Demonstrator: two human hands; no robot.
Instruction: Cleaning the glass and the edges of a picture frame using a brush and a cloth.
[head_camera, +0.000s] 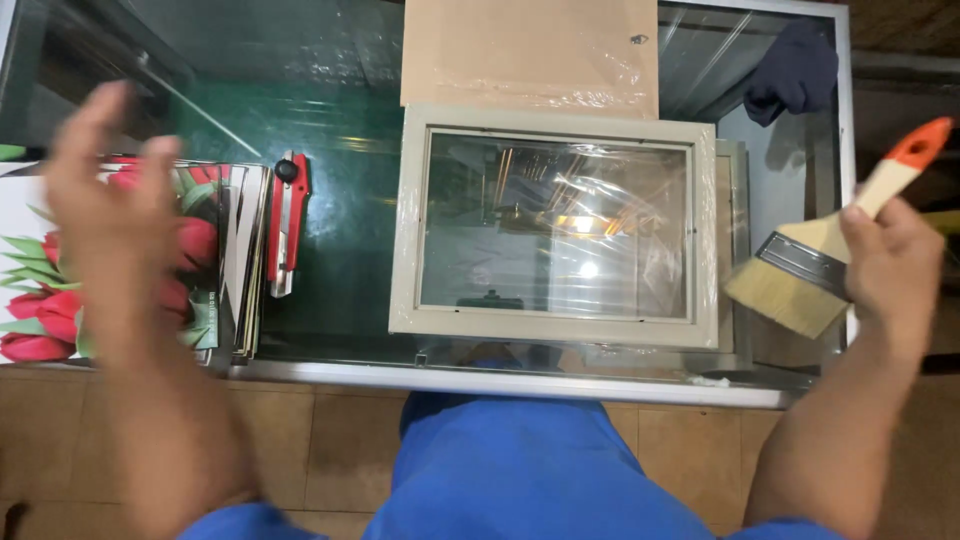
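Your right hand (890, 260) is closed around the brush (820, 250), gripping the wooden handle just above the metal ferrule, bristles pointing down-left and held off the right edge of the frame (555, 230). The brush looks light and stiff in the handle, soft at the bristles, so a grip near the ferrule should give you the most control. The frame lies flat in the middle of the glass table (330, 260), wrapped in clear film; judge it rigid but fragile, its glass slippery under the wrap, best taken by the two side rails. Your left hand (110, 190) hangs open and blurred, fingers spread, holding nothing, above the tulip prints (40, 290). A red cutter (287, 222) lies between prints and frame; cardboard (530, 50) sits behind it.
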